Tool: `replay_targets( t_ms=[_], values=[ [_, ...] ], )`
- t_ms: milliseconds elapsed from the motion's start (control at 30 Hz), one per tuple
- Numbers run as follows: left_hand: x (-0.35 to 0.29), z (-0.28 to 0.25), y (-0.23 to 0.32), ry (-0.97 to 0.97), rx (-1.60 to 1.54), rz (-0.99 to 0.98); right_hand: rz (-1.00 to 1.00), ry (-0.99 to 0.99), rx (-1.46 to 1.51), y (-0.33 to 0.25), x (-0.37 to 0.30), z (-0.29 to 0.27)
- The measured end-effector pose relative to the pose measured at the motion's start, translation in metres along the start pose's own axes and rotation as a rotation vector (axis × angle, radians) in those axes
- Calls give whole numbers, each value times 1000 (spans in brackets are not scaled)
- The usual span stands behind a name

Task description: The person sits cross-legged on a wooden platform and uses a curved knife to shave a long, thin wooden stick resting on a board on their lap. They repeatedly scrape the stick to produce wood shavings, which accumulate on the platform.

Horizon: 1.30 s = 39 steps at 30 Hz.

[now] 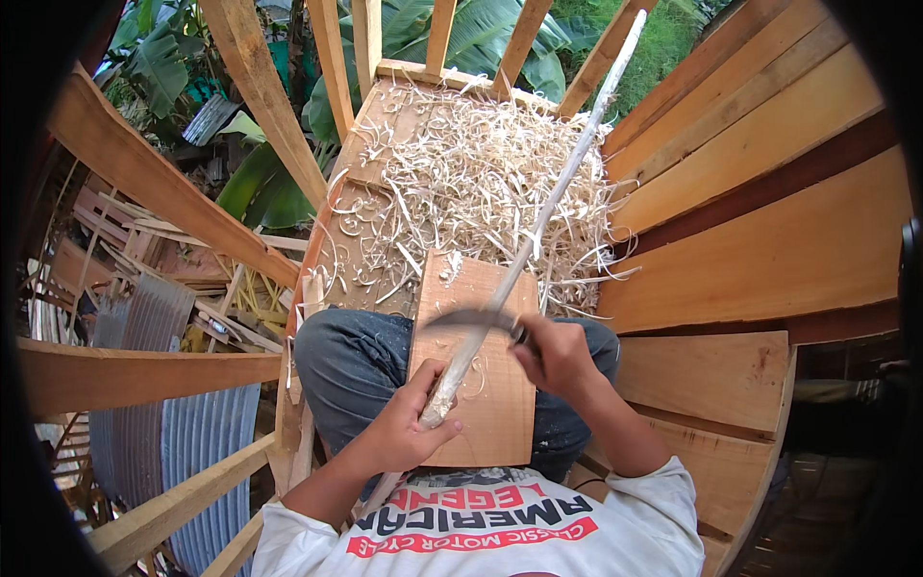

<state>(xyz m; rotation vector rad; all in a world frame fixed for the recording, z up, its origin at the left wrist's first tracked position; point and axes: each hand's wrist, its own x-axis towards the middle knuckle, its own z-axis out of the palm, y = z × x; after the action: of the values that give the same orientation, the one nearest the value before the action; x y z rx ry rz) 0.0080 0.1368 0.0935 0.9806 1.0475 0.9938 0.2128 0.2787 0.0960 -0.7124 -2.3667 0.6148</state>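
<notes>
My left hand is closed around a long pale wooden pole near its close end. The pole slants up and away to the far right, past the railing. My right hand grips the handle of a curved knife, its blade slightly blurred and lying across the pole just beyond my left hand. Under the pole a flat wooden board rests on my lap, between my knees. A few thin curls of wood lie on the board. The exact contact between blade and pole cannot be made out.
A thick heap of wood shavings covers the plank floor ahead. Wooden railing posts stand on the left and far side. A plank wall rises on the right. Below, on the left, are corrugated metal sheets and scrap timber.
</notes>
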Motion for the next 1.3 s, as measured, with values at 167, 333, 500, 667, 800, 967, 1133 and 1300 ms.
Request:
replay_targets(
  t_ms=[167,333,500,667,800,967,1133,1300],
  values=[
    [2,-2,7,-32,-47,-21,431,228,-54,18,9,-10],
    [7,-5,11,-29,-82,-2,421,206,-22,35,28,-28],
    [16,-12,6,-115,-40,97,203,140,-141,24,27,-28],
    [25,-19,7,-146,-144,48,-11,-92,-252,14,34,-38],
    [24,-23,-2,-154,-163,90,304,112,-355,28,70,-59],
    [27,-31,5,-138,-198,44,117,-67,-344,25,73,-54],
    [29,-32,-7,-149,-171,63,-255,-268,-378,17,62,-41],
    [32,-32,-6,-212,-238,76,30,-108,-360,26,67,-52]
  ],
)
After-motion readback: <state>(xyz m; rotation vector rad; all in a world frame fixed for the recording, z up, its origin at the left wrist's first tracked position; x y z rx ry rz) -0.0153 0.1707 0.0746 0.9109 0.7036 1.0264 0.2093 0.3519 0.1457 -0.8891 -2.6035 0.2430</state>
